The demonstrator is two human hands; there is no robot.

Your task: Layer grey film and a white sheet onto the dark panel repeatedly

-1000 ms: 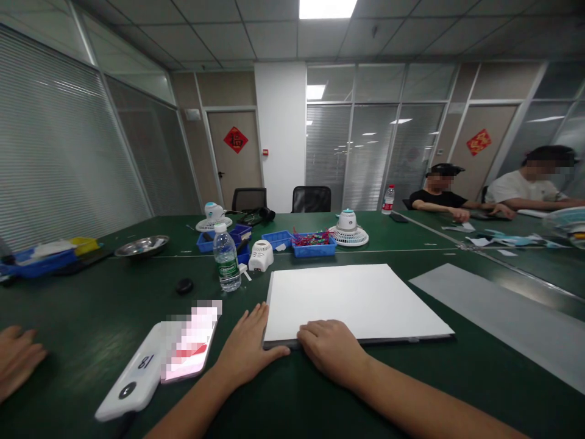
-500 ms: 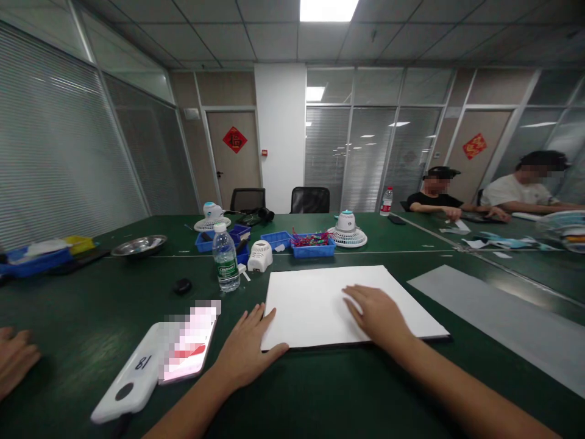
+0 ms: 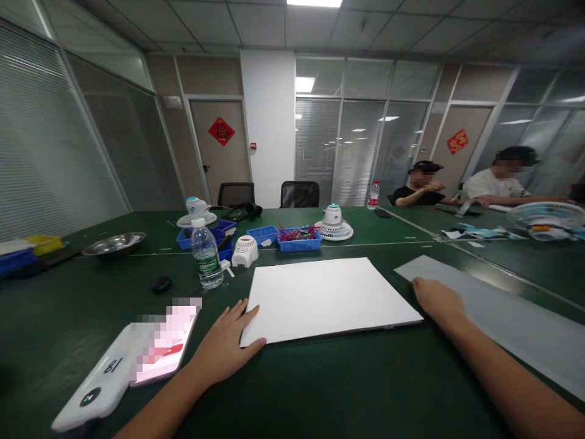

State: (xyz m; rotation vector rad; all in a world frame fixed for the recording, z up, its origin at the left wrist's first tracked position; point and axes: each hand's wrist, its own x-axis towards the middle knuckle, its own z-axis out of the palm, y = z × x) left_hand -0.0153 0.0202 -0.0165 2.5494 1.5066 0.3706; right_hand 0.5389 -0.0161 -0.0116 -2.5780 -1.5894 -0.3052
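Note:
A stack of white paper or a white board (image 3: pixel 320 299) lies flat on the green table in front of me. My left hand (image 3: pixel 228 338) rests at its left edge, fingers spread, with thumb and fingertips touching the edge. My right hand (image 3: pixel 439 302) is off the white stack, over the left edge of a long grey sheet (image 3: pixel 512 329). Its fingers are curled together and the fingertips are hidden, so whether they pinch the sheet does not show. Left of my left arm lie a phone with a lit pink screen (image 3: pixel 159 353) and a white device marked 18 (image 3: pixel 100 378).
Beyond the stack stand a water bottle (image 3: pixel 208 256), a white plastic housing (image 3: pixel 245 251), a blue tray of coloured wires (image 3: pixel 299 242) and a small fan part (image 3: pixel 333 222). A metal bowl (image 3: pixel 114 244) sits at left. Two people (image 3: pixel 418 189) work at the far right.
My right hand has moved right, off the white stack to the grey sheet's edge. The left hand keeps its place at the stack's edge. The view has shifted, and another hand at far left is gone.

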